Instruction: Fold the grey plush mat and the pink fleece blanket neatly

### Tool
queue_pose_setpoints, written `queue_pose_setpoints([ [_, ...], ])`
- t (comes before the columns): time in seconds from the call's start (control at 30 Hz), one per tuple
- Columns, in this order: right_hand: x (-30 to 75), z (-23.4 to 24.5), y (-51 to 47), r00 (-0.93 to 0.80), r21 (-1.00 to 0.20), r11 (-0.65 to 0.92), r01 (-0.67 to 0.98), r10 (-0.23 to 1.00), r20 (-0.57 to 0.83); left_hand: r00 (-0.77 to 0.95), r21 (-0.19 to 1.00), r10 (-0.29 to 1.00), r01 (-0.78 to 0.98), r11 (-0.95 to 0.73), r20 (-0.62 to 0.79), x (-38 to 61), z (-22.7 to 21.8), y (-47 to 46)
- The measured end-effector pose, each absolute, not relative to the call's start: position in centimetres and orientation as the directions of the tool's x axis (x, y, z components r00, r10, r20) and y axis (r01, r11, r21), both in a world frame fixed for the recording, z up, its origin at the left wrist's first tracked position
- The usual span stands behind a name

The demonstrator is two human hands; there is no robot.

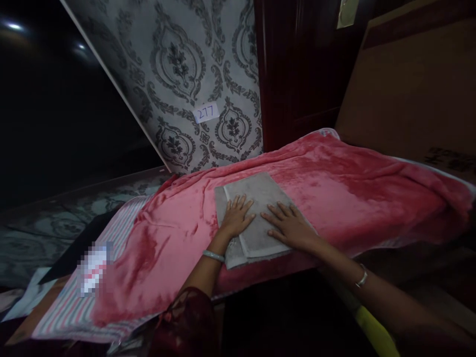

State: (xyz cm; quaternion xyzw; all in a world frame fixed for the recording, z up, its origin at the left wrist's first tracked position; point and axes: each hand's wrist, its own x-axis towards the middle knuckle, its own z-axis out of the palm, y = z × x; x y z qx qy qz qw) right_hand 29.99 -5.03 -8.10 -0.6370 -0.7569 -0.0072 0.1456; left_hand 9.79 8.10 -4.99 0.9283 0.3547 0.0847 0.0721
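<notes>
A folded grey cloth (256,198) lies on a pink plush blanket (334,183) spread over a raised surface. My left hand (235,218) rests flat on the cloth's left part, fingers stretched out and slightly apart. My right hand (290,225) lies flat on the cloth's right part, fingers extended toward the left. Neither hand holds anything. A bangle sits on each wrist.
A striped sheet (70,307) shows under the blanket at the left, with a blurred patch on it. Patterned grey wallpaper (186,64) with a small "277" label (206,112) stands behind. Dark wooden furniture (297,74) and a brown panel (409,89) rise at the right.
</notes>
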Motion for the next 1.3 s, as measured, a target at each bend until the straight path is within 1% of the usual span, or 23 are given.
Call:
queue_pose_setpoints([
  [0.13,30.2,-7.8,-5.6,-0.152,-0.206,0.203,0.957,0.959,0.237,0.732,0.242,0.678,0.647,-0.723,0.069,9.0,-4.0,7.5],
  [0.23,30.9,-8.0,-6.6,-0.181,-0.251,0.239,0.938,0.955,0.235,0.746,0.302,0.660,0.612,-0.731,0.085,6.5,-3.7,5.4],
  [0.33,33.1,-8.8,-7.9,-0.179,-0.336,0.262,0.905,0.949,0.258,0.775,0.328,0.621,0.561,-0.760,0.114,2.8,-4.1,2.9],
  [0.4,35.2,-9.6,-8.5,-0.135,-0.414,0.259,0.872,0.942,0.306,0.777,0.315,0.615,0.554,-0.770,0.136,0.2,-4.4,1.6],
  [0.5,38.5,-10.9,-9.3,-0.024,-0.500,0.222,0.837,0.928,0.372,0.787,0.253,0.602,0.559,-0.789,0.139,-2.6,-4.6,0.5],
  [0.6,40.4,-11.8,-9.7,0.014,-0.495,0.192,0.847,0.924,0.382,0.835,0.164,0.541,0.522,-0.837,0.099,-3.3,-4.5,0.1],
  [0.7,40.9,-12.1,-9.9,-0.065,-0.438,0.248,0.864,0.918,0.392,0.876,0.064,0.473,0.469,-0.881,0.092,-2.7,-4.3,0.4],
  [0.87,41.1,-11.5,-9.4,-0.218,-0.336,0.366,0.868,0.888,0.404,0.942,-0.081,0.322,0.329,-0.941,0.094,-1.7,-4.3,2.1],
  [0.93,41.3,-11.1,-9.1,-0.263,-0.327,0.409,0.852,0.874,0.409,0.952,-0.140,0.280,0.296,-0.945,0.126,-1.5,-4.6,2.6],
  [1.0,41.3,-10.8,-8.9,-0.284,-0.339,0.437,0.833,0.864,0.416,0.958,-0.171,0.227,0.256,-0.951,0.173,-1.2,-5.1,3.0],
  [1.07,41.1,-10.8,-8.8,-0.285,-0.366,0.447,0.816,0.863,0.418,0.956,-0.145,0.171,0.209,-0.967,0.237,-0.7,-5.8,3.1],
  [1.13,40.7,-10.9,-8.7,-0.262,-0.409,0.447,0.796,0.863,0.432,0.929,-0.063,0.154,0.185,-0.981,0.336,-0.2,-6.5,3.2],
  [1.2,40.1,-11.1,-8.5,-0.227,-0.465,0.451,0.762,0.858,0.461,0.873,0.063,0.198,0.190,-0.980,0.446,0.3,-6.8,3.2],
  [1.3,39.2,-10.3,-7.8,-0.160,-0.550,0.481,0.683,0.833,0.530,0.754,0.323,0.357,0.202,-0.925,0.552,1.2,-5.4,3.0],
])
